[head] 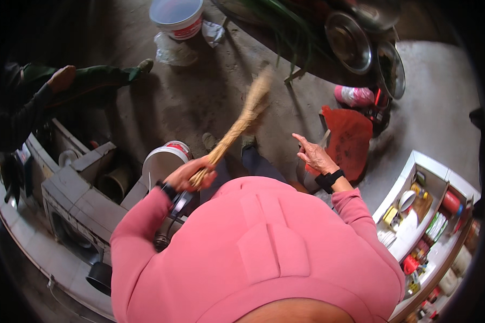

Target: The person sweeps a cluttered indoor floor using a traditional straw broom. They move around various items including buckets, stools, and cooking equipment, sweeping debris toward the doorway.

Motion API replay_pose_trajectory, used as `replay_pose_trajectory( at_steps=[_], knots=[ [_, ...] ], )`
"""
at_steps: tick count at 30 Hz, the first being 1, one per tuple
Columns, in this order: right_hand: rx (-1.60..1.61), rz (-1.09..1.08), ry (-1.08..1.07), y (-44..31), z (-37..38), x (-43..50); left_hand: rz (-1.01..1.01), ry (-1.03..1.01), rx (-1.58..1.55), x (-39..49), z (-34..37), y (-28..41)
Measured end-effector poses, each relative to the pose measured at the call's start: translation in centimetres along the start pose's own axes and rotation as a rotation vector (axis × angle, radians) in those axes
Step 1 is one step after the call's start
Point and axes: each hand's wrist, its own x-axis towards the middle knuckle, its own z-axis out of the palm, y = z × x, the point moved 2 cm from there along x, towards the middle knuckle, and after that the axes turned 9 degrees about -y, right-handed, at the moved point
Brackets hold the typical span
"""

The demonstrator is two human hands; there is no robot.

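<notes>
My left hand [193, 174] is closed around the lower end of a bundled straw whisk broom [232, 131]. The broom slants up and to the right over the concrete floor, its brush end blurred. My right hand [315, 155] holds nothing; its index finger points out to the left and the other fingers are partly curled. Just right of that hand lies a red plastic bag [347, 139]. Below my left hand's side stands a white bucket [161, 161] with a red band.
A water-filled bucket [178, 20] and a crumpled plastic bag [173, 50] are ahead. A table [266, 34] holds greens and metal bowls [348, 42]. At left, another person's hand [62, 78] is near a tiled stove [70, 194]. Shelves [412, 218] with jars stand at right.
</notes>
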Motion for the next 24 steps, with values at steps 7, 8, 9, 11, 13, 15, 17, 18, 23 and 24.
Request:
replay_pose_trajectory(
  at_steps=[7,8,9,11,13,15,17,18,23,24],
  knots=[
    [0.127,0.153,0.161,3.5,0.8,-7.8,-0.233,-0.202,-0.036,25.2,0.7,6.4],
    [0.136,0.156,0.185,4.3,0.6,-9.2,-0.186,-0.182,-0.124,24.7,-0.4,7.3],
    [0.145,0.145,0.211,5.0,0.6,-10.3,-0.105,-0.09,-0.218,23.8,-1.3,8.3],
    [0.161,0.154,0.228,6.6,0.7,-11.6,0.06,-0.136,-0.29,18.1,-3.1,10.1],
    [0.177,0.193,0.209,8.1,1.4,-12.2,0.101,-0.063,-0.322,12.2,-3.6,10.9],
    [0.194,0.13,0.239,9.1,2.0,-12.2,0.151,0.067,-0.431,8.1,-2.3,10.2],
    [0.234,0.067,0.258,9.9,2.3,-11.8,0.257,0.232,-0.216,6.9,0.7,8.2],
    [0.145,-0.014,0.315,10.0,2.2,-11.3,0.329,0.274,0.017,7.1,2.6,6.5],
    [0.185,-0.081,0.317,10.7,1.2,-9.6,0.54,0.287,0.422,9.0,10.4,-1.1],
    [0.148,-0.117,0.324,10.7,1.0,-8.9,0.55,0.271,0.355,8.9,11.0,-1.2]
  ],
)
